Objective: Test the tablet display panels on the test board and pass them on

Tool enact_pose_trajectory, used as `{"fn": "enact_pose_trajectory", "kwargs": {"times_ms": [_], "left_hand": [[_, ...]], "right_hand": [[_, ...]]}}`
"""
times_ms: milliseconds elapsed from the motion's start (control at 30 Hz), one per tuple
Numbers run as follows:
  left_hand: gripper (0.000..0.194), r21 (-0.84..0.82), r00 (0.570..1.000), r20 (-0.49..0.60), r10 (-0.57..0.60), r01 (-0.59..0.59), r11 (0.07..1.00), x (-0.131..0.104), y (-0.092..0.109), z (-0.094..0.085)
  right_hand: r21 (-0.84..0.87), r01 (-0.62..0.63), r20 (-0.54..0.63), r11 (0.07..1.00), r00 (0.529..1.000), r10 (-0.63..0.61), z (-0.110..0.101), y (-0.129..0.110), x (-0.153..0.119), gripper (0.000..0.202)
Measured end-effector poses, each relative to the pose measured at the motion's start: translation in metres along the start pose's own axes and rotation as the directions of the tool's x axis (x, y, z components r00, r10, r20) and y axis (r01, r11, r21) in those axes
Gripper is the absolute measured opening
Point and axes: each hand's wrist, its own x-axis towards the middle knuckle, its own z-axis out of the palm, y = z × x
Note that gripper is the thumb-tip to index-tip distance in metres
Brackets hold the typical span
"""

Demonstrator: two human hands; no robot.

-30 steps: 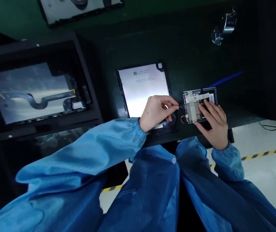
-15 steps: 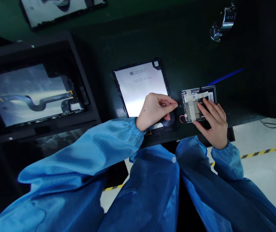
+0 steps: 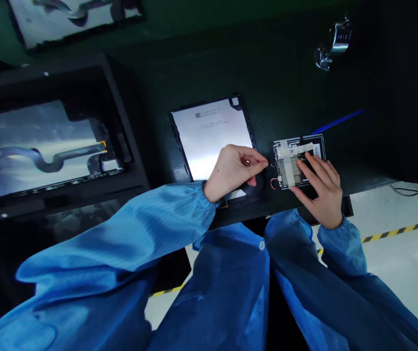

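Note:
A display panel (image 3: 214, 131) with a silver back and black frame lies on the dark bench. Over its lower right part is my left hand (image 3: 236, 168), thumb and forefinger pinched together just left of a circuit board (image 3: 288, 168). Whatever the pinch holds, if anything, is too small to make out. Pale strips of tape cross the board, and a small loop of red wire (image 3: 273, 184) shows at its lower left corner. My right hand (image 3: 322, 190) rests with fingers spread on the board's right side, covering part of it.
A blue stick (image 3: 338, 121) lies beyond the board, and a metal tally counter (image 3: 335, 45) sits farther back. At left, a black fixture (image 3: 108, 73) holds another silver panel (image 3: 18, 126) with a dark flex cable. Another panel (image 3: 44, 29) is at upper left.
The whole view has shifted slightly. Both hands keep nearly the same pose and place relative to the board and the panel.

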Motion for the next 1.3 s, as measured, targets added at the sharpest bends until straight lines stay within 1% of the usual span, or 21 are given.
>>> {"fn": "enact_pose_trajectory", "kwargs": {"times_ms": [200,367,567,733,800,867,933,1033,1133,1300], "left_hand": [[0.008,0.012,1.0,-0.007,-0.001,0.001,1.0,0.0,0.001,0.001],[0.007,0.02,1.0,-0.006,0.022,-0.022,1.0,0.001,0.0,0.002],[0.007,0.034,0.999,-0.014,0.048,-0.047,0.998,0.002,0.0,0.004],[0.007,0.041,0.997,-0.015,0.072,-0.071,0.997,0.003,-0.002,0.005],[0.006,0.042,0.997,-0.011,0.077,-0.076,0.996,0.004,-0.003,0.005],[0.006,0.031,0.997,-0.009,0.079,-0.078,0.996,0.004,-0.004,0.005],[0.006,0.014,0.997,-0.009,0.076,-0.076,0.997,0.005,-0.003,0.006],[0.007,-0.005,0.998,-0.007,0.068,-0.068,0.998,0.006,-0.002,0.006],[0.007,-0.012,0.997,-0.007,0.072,-0.072,0.997,0.006,0.001,0.006],[0.008,-0.003,0.997,0.004,0.075,-0.075,0.997,0.008,0.002,0.005]], "right_hand": [[0.01,0.039,-0.039,0.999,0.999,-0.039,0.0,0.001,0.0,0.05],[0.005,0.011,-0.014,1.0,1.0,-0.011,0.0,0.0,0.001,0.052],[0.003,0.025,-0.014,1.0,1.0,-0.025,-0.001,0.001,0.0,0.051],[-0.043,0.058,-0.007,0.997,0.998,-0.058,-0.009,0.0,0.007,0.047],[-0.05,0.083,0.032,0.995,0.996,-0.081,-0.013,-0.001,0.013,0.046],[-0.036,0.125,0.108,0.992,0.987,-0.12,-0.017,-0.003,0.02,0.044],[-0.02,0.178,0.187,0.984,0.967,-0.171,-0.019,-0.005,0.028,0.044],[-0.011,0.24,0.266,0.971,0.937,-0.228,-0.021,-0.005,0.036,0.046],[0.008,0.265,0.294,0.964,0.921,-0.256,-0.022,-0.002,0.041,0.051],[0.045,0.247,0.281,0.968,0.927,-0.25,-0.022,0.002,0.042,0.053]]}}
